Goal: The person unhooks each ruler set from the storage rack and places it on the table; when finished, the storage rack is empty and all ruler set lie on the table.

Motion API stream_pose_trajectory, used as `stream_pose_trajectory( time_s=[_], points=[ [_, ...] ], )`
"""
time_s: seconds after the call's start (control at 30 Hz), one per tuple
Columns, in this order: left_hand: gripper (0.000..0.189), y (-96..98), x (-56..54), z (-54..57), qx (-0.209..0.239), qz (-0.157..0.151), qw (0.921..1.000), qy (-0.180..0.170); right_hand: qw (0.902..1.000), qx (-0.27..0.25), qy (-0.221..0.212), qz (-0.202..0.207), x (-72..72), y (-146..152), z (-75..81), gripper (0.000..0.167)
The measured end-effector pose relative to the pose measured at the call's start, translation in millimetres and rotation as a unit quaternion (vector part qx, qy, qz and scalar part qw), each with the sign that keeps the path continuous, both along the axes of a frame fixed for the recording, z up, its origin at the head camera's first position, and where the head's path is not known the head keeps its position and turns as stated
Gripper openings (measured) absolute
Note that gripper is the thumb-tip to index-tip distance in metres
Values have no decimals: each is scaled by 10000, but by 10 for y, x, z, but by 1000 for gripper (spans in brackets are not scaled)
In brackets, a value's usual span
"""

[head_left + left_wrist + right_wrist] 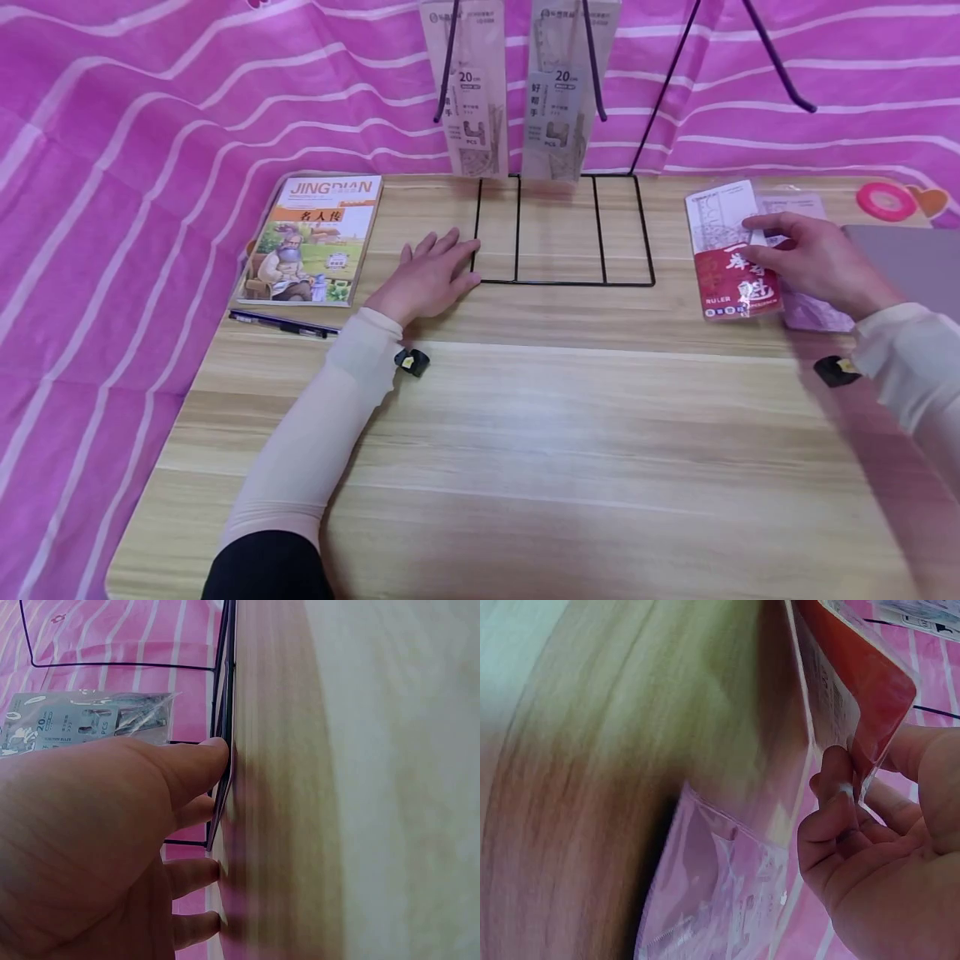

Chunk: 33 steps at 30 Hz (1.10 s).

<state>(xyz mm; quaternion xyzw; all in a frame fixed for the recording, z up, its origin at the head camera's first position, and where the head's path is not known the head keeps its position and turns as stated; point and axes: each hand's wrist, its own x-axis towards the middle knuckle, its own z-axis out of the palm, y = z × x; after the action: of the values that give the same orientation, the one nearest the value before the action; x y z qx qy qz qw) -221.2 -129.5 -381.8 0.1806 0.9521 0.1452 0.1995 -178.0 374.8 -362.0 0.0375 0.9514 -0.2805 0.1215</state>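
Ruler packet [725, 267] is pinched by right hand [828, 258], well apart from outstretched left hand [426, 279].

The book [307, 242] cover reads "JINGDIAN" and "名人传". "20 cm" and "PCS" stand on both the left hanging packet [474, 96] and the right hanging packet [566, 100], the latter also showing "好帮手". The red-and-white packet [723, 271] bears "RULER" beside large white characters, among them "魁".

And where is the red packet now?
In the head view, the red packet is at right, pinched by the right hand, left of the pink ring.
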Motion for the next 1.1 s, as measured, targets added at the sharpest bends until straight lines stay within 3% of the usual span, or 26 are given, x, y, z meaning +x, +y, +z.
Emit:
stream_pose_trajectory(
  time_s=[0.23, 0.57, 0.87, 1.0, 1.1],
  points=[
    [67, 10, 11, -11, 0, -22, 10000, 12, 9996, 260, 97, 76, -15, -26, -49, 63],
    [67, 6, 7, -5, -12, 13, 10000, 6, 9973, 659, -306, 111, -21, -83, -89, 68],
    [67, -3, 12, 9, 2, 15, 10000, 33, 9910, 1287, 24, 365, -19, -114, -97, 57],
    [67, -6, 10, 7, -3, 30, 10000, 35, 9857, 1659, 9, 278, 16, -163, -75, 59],
    [67, -11, 5, 6, -5, 32, 10000, 23, 9863, 1639, 119, 161, 32, -247, -58, 63]
  ],
)
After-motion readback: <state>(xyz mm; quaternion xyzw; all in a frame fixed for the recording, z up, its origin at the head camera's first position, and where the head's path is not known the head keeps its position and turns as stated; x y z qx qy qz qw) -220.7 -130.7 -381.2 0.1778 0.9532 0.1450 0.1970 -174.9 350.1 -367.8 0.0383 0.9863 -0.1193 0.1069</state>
